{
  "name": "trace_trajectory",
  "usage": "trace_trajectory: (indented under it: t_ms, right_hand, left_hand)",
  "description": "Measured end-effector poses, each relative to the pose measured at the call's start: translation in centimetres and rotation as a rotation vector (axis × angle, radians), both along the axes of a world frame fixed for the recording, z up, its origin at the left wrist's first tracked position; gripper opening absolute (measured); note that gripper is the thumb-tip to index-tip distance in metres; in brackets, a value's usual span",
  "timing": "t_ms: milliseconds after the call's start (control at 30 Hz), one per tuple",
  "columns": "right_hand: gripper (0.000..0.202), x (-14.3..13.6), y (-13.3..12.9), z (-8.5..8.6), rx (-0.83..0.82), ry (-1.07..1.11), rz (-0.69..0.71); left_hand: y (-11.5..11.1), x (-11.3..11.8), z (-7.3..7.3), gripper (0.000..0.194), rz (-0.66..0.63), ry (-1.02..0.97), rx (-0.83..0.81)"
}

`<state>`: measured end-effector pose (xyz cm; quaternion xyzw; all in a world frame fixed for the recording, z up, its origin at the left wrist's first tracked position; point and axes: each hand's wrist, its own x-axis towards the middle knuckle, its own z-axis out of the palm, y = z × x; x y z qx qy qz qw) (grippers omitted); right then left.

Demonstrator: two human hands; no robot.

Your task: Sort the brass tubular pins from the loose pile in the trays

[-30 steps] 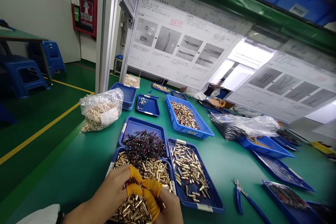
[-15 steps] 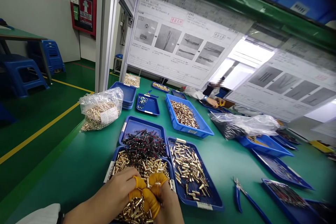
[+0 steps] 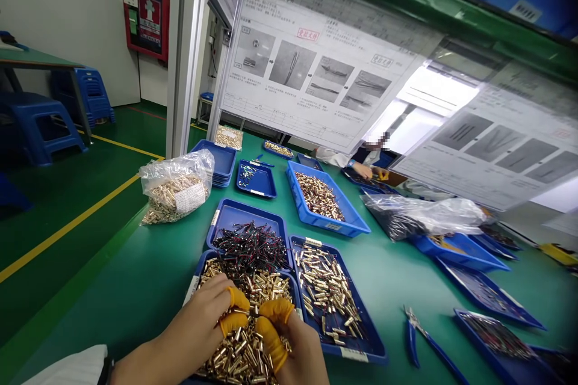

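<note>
My left hand (image 3: 205, 320) wears yellow finger covers and pinches a small brass tube (image 3: 242, 311) between thumb and forefinger. My right hand (image 3: 293, 337), in the same kind of covers, closes its fingertips on a brass piece right beside it; whether both hold one tube I cannot tell. Both hands are over a blue tray (image 3: 295, 289) heaped with loose brass tubes (image 3: 241, 352). Behind it stands a tray (image 3: 246, 209) with a tangle of black and red wires (image 3: 253, 245). To the right, another tray (image 3: 363, 352) holds brass tubes fitted with wires (image 3: 327, 283).
Blue-handled cutters (image 3: 412, 337) lie on the green table (image 3: 383, 289). Further back are a deep blue bin (image 3: 334, 227) of brass parts and a clear bag (image 3: 176, 189). Wire trays (image 3: 492, 337) line the right. Across the table, a co-worker's hands (image 3: 362, 170) work. Instruction sheets (image 3: 311, 66) hang overhead.
My hands have drawn slightly apart, and the brass tube between the fingertips shows more clearly. The whole view has shifted a little; the trays look unchanged.
</note>
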<state>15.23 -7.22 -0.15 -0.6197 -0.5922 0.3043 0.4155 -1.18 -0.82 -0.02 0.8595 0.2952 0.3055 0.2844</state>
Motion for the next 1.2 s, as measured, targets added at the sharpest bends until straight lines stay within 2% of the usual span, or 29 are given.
trace_trajectory:
  t_ms: [167, 267, 333, 433, 533, 700, 800, 867, 933, 1000, 1067, 1133, 1200]
  right_hand:
    - [0.013, -0.3, 0.1, -0.8, -0.049, 0.022, -0.003]
    - [0.024, -0.8, 0.1, -0.6, -0.212, 0.253, 0.009]
    - [0.028, -1.1, 0.1, 0.0, -0.272, 0.385, 0.070]
    - [0.031, -1.3, 0.2, 0.7, -0.256, 0.512, 0.166]
    - [0.033, -1.3, 0.3, 0.6, -0.272, 0.659, 0.216]
    - [0.042, -2.0, 0.2, -0.8, -0.222, 0.746, 0.122]
    - [0.038, -1.9, -0.2, -0.7, -0.194, 0.721, 0.040]
    - [0.038, -0.9, -0.4, -0.1, -0.162, 0.679, -0.089]
    - [0.038, 0.8, -0.3, 0.5, -0.094, 0.600, -0.266]
    - [0.039, 2.6, -0.1, 0.8, 0.066, 0.484, -0.460]
    - [0.041, 3.5, 0.1, 0.6, 0.212, 0.355, -0.560]
    - [0.036, 3.2, 0.3, 0.1, 0.245, 0.215, -0.497]
    - [0.026, 2.0, 0.3, -0.5, 0.218, 0.052, -0.337]
  left_hand:
    - [-0.2, -0.1, 0.2, 0.018, -0.069, 0.030, 0.035]
    - [-0.3, -0.3, 0.2, 0.023, -0.109, 0.018, 0.037]
    - [-0.4, -0.5, 0.3, 0.024, -0.154, 0.002, 0.027]
    - [-0.6, -0.8, 0.4, 0.023, -0.208, -0.011, 0.001]
    - [-0.9, -1.1, 0.6, 0.022, -0.220, -0.006, -0.044]
    - [-1.7, -1.8, 0.6, 0.026, -0.220, 0.035, -0.051]
    - [-1.9, -1.5, 0.5, 0.029, -0.178, -0.008, 0.033]
    - [-1.5, -0.8, 0.2, 0.027, -0.123, -0.041, 0.072]
    - [-0.7, -0.2, -0.4, 0.035, 0.001, 0.002, 0.064]
    - [0.3, 0.2, -1.3, 0.036, 0.215, 0.153, 0.036]
    - [1.1, 0.2, -2.0, 0.037, 0.291, 0.273, 0.025]
    - [1.5, 0.0, -2.3, 0.042, 0.276, 0.328, 0.028]
    - [1.5, -0.1, -2.3, 0.046, 0.235, 0.321, 0.043]
